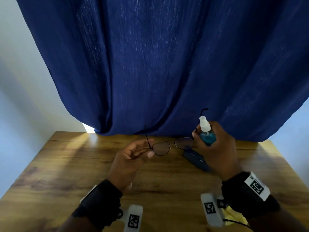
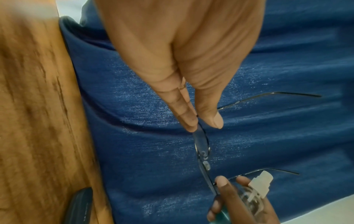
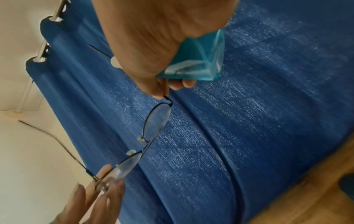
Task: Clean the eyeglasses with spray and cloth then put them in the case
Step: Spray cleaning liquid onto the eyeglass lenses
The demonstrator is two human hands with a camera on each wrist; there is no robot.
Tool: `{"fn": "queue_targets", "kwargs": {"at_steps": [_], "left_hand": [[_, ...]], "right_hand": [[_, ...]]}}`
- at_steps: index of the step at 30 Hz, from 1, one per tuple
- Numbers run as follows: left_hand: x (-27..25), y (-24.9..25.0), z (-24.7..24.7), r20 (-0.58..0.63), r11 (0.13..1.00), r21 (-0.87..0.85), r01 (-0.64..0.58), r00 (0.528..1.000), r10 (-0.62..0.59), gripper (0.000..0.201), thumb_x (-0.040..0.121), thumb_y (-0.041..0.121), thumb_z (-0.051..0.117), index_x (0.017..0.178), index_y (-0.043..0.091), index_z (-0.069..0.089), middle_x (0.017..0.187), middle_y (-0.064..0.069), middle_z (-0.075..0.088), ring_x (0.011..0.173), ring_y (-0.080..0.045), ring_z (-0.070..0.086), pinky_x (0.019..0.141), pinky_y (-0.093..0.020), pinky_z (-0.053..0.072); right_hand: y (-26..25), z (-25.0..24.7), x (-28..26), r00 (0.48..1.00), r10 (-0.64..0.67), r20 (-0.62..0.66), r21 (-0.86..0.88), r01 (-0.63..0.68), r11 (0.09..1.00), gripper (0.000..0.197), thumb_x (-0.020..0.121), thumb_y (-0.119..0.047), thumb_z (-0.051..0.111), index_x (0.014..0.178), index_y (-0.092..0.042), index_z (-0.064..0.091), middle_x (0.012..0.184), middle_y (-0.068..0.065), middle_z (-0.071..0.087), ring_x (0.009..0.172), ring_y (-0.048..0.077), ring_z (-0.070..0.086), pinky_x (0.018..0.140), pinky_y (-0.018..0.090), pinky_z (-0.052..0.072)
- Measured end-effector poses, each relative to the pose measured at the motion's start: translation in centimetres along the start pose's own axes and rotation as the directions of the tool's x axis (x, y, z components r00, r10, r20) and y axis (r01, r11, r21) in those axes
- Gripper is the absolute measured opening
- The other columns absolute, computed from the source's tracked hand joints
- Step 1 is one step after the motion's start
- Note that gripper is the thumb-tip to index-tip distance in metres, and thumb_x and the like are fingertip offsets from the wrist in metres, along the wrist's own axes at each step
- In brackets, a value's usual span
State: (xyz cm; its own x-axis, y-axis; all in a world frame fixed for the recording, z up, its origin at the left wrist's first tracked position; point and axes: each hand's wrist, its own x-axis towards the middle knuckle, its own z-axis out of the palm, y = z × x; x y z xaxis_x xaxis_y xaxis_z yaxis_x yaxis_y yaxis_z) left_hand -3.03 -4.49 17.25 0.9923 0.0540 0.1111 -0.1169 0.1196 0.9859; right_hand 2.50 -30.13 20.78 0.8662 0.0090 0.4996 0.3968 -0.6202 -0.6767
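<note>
Thin dark-framed eyeglasses [image 1: 161, 149] hang in the air above the wooden table [image 1: 75, 168], temples unfolded and pointing away from me. My left hand [image 1: 150, 148] pinches the left lens rim between thumb and fingers; the left wrist view shows this pinch [image 2: 205, 122] on the eyeglasses [image 2: 201, 142]. My right hand [image 1: 197, 136] grips a blue spray bottle [image 1: 207, 136] with a white nozzle, upright. Its thumb and a finger also pinch the right hinge of the eyeglasses [image 3: 156, 121]. Under them on the table lies the dark blue case [image 1: 196, 159], closed.
A yellow cloth [image 1: 232, 216] lies at the table's near edge, partly hidden under my right wrist. A dark blue curtain [image 1: 167, 64] hangs right behind the table's far edge. Bare wood lies left of and in front of the hands.
</note>
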Motion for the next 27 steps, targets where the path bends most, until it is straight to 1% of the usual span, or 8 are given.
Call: {"fn": "queue_targets", "kwargs": {"at_steps": [6, 9, 12, 15, 19, 22, 24, 27], "left_hand": [[0.2, -0.2, 0.5, -0.182, 0.987, 0.114, -0.115, 0.974, 0.134, 0.020, 0.082, 0.016, 0.076, 0.100, 0.008, 0.078, 0.095, -0.004, 0.081, 0.089, -0.018, 0.078, 0.074, -0.023, 0.061], [0.8, -0.4, -0.3, -0.258, 0.930, 0.291, -0.226, 0.917, 0.304, 0.011, 0.083, 0.015, 0.078, 0.094, 0.015, 0.080, 0.088, 0.001, 0.081, 0.079, -0.016, 0.077, 0.071, -0.028, 0.062], [1.2, -0.5, -0.8, -0.252, 0.851, 0.443, -0.280, 0.872, 0.419, 0.005, 0.085, 0.014, 0.078, 0.090, 0.016, 0.078, 0.086, 0.006, 0.079, 0.083, -0.011, 0.074, 0.073, -0.021, 0.058], [1.4, -0.7, -1.0, -0.241, 0.801, 0.511, -0.312, 0.842, 0.482, 0.004, 0.087, 0.009, 0.077, 0.088, 0.012, 0.075, 0.087, 0.007, 0.076, 0.083, -0.009, 0.072, 0.071, -0.014, 0.053], [1.9, -1.4, -1.3, -0.225, 0.771, 0.555, -0.312, 0.836, 0.500, 0.003, 0.088, 0.011, 0.076, 0.088, 0.012, 0.073, 0.087, 0.006, 0.073, 0.081, -0.009, 0.070, 0.070, -0.013, 0.052], [1.9, -1.9, -1.8, -0.231, 0.770, 0.561, -0.304, 0.836, 0.498, 0.013, 0.089, 0.022, 0.073, 0.089, 0.009, 0.073, 0.085, 0.004, 0.072, 0.078, -0.010, 0.069, 0.068, -0.017, 0.053], [2.0, -1.9, -2.2, -0.247, 0.788, 0.541, -0.295, 0.839, 0.484, 0.011, 0.089, 0.021, 0.074, 0.090, 0.010, 0.073, 0.085, 0.002, 0.073, 0.078, -0.012, 0.069, 0.069, -0.020, 0.054], [1.9, -1.8, -2.6, -0.260, 0.801, 0.517, -0.303, 0.836, 0.484, 0.007, 0.088, 0.013, 0.076, 0.090, 0.007, 0.073, 0.087, -0.002, 0.074, 0.082, -0.012, 0.071, 0.072, -0.018, 0.055]], "right_hand": [[-0.8, 0.2, -0.6, 0.999, 0.028, 0.046, 0.082, -0.031, 0.996, 0.026, 0.092, -0.033, 0.073, 0.110, -0.031, 0.055, 0.087, -0.012, 0.067, 0.082, -0.001, 0.066, 0.068, 0.014, 0.054], [-1.5, -0.1, -1.9, 0.988, 0.081, 0.131, 0.179, -0.104, 0.978, 0.041, 0.094, -0.045, 0.062, 0.128, -0.041, 0.040, 0.091, -0.010, 0.065, 0.081, -0.001, 0.065, 0.061, 0.015, 0.051], [-1.4, 0.3, -4.1, 0.913, 0.095, 0.396, 0.207, -0.189, 0.960, 0.050, 0.097, -0.051, 0.049, 0.141, -0.058, 0.026, 0.110, -0.012, 0.060, 0.084, 0.004, 0.064, 0.069, 0.020, 0.051], [-1.3, 2.1, -5.2, 0.829, -0.007, 0.560, 0.080, -0.046, 0.996, 0.047, 0.100, -0.058, 0.045, 0.142, -0.065, 0.024, 0.107, -0.013, 0.061, 0.081, 0.002, 0.064, 0.079, 0.031, 0.058], [-3.7, 3.4, -3.3, 0.857, -0.146, 0.494, 0.140, 0.087, 0.986, 0.046, 0.103, -0.049, 0.048, 0.143, -0.058, 0.028, 0.090, -0.019, 0.058, 0.077, -0.006, 0.060, 0.065, 0.016, 0.050], [-5.6, 3.6, -1.7, 0.907, -0.245, 0.343, 0.165, 0.199, 0.966, 0.046, 0.104, -0.041, 0.051, 0.147, -0.042, 0.034, 0.105, -0.025, 0.049, 0.085, -0.015, 0.054, 0.070, 0.004, 0.043], [-6.3, 3.9, -1.4, 0.923, -0.288, 0.256, 0.161, 0.253, 0.954, 0.046, 0.104, -0.036, 0.054, 0.146, -0.035, 0.038, 0.110, -0.020, 0.052, 0.089, -0.013, 0.056, 0.072, 0.003, 0.043], [-6.2, 5.5, -1.6, 0.914, -0.249, 0.320, 0.133, 0.217, 0.967, 0.042, 0.103, -0.038, 0.052, 0.143, -0.038, 0.040, 0.106, -0.018, 0.054, 0.078, -0.009, 0.057, 0.064, 0.007, 0.045]]}}
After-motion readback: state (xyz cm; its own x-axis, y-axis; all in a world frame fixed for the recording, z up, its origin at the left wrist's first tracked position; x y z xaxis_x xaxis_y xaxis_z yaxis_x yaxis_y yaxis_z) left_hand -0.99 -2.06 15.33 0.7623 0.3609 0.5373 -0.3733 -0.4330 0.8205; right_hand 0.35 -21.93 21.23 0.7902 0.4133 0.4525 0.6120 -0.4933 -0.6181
